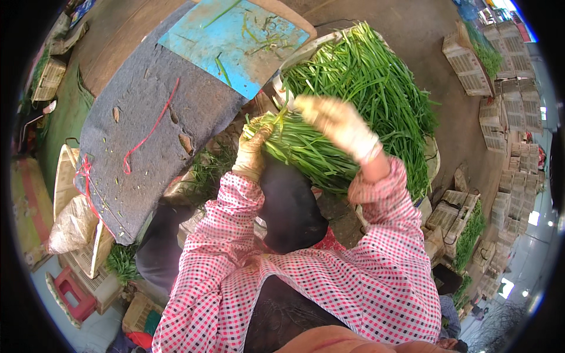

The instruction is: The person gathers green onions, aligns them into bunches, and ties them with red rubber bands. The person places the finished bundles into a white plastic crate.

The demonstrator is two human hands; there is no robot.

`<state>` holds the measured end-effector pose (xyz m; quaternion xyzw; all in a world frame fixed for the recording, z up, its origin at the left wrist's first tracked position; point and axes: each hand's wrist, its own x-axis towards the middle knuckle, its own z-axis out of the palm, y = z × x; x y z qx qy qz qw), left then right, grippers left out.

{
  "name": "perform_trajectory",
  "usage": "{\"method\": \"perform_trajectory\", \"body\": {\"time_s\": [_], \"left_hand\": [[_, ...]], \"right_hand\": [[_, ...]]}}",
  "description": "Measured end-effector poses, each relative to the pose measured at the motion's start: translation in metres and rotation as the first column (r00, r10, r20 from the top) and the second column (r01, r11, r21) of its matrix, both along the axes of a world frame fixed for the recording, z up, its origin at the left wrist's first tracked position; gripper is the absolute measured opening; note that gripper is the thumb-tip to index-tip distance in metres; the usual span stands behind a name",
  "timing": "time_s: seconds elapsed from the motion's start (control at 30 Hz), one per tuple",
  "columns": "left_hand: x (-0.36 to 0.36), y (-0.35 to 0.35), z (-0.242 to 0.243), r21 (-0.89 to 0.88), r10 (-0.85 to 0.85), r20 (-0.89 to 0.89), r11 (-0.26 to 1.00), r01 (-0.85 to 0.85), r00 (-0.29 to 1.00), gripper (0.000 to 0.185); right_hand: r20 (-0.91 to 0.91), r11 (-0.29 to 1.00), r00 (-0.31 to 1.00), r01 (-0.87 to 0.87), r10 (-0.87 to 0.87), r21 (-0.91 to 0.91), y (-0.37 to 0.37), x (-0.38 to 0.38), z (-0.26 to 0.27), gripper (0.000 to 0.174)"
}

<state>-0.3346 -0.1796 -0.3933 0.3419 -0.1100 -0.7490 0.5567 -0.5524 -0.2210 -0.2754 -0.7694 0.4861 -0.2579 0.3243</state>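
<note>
My left hand [250, 154], in a soiled pale glove, grips a bunch of long green chive-like leaves [311, 143] by its whitish stem end. The leaves trail right, across my dark-covered knee. Above the bunch is my right hand [337, 125], gloved too and blurred by motion; whether its fingers hold anything is unclear. Just beyond lies a large heap of the same greens [366, 75] in a pale container [432, 156], whose rim shows at the sides. Some stems near my right fingertips are partly hidden by the glove.
Left of me stands a bench with grey felt [132, 128], holed in places, with a red string [154, 121] on it. A blue board [238, 48] with leaf scraps covers its far end. Crates [468, 66] stand right; a red stool [75, 293] is lower left.
</note>
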Motion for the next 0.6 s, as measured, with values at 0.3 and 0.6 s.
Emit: {"method": "perform_trajectory", "body": {"time_s": [0.3,0.6], "left_hand": [[0.007,0.005,-0.003,0.023,0.019,0.008,1.0,-0.019,1.0,0.045],[0.008,0.004,-0.013,0.007,-0.055,0.042,0.998,0.055,0.998,0.05]], "right_hand": [[-0.688,0.938,0.693,0.342,-0.216,0.05,-0.1,-0.024,-0.101,0.023],[-0.909,0.991,0.417,-0.131,0.02,-0.039,-0.083,-0.07,-0.097,0.023]]}}
